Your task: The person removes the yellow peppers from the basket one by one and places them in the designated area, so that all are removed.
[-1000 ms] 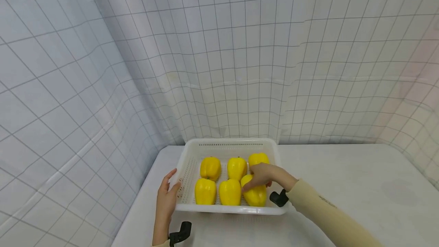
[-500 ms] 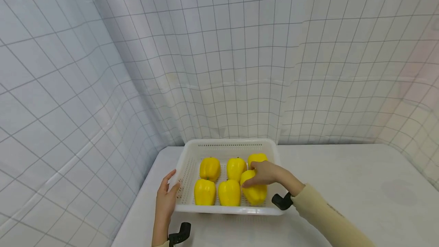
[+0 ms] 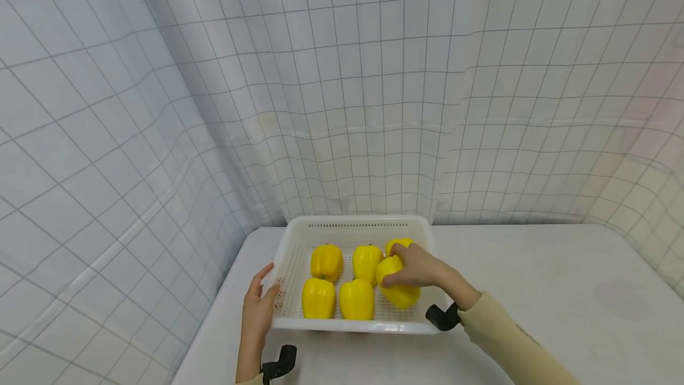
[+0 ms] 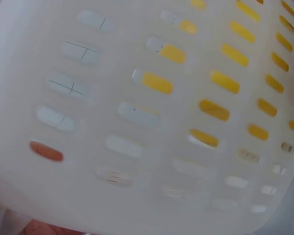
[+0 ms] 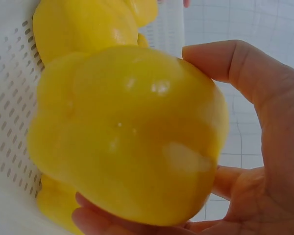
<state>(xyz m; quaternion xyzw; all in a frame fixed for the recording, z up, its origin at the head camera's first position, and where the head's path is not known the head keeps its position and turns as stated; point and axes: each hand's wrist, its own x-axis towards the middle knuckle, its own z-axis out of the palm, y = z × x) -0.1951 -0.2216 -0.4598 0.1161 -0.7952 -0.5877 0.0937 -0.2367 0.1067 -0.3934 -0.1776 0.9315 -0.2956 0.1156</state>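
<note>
Several yellow bell peppers lie in a white slotted plastic basket (image 3: 352,325). My right hand (image 3: 419,267) grips one bell pepper (image 3: 402,297) at the basket's right side, thumb on one side and fingers on the other. In the right wrist view that bell pepper (image 5: 127,132) fills the middle, tilted, above the others. My left hand (image 3: 259,312) holds the basket's left side, thumb at the rim and fingers along the outside. The left wrist view shows the slotted wall (image 4: 152,132) up close; skin shows through one slot. Most of the left fingers are hidden there.
Other bell peppers stand in two rows: front left (image 3: 319,299), front middle (image 3: 357,300), back left (image 3: 326,262) and back middle (image 3: 367,262). One more is partly behind my right hand. The basket stands on a white table (image 3: 534,284), before a white gridded curtain (image 3: 363,106).
My right hand has closed its grip on the front right bell pepper and lifted it slightly up and back, away from the front wall. My left hand and the basket look unchanged.
</note>
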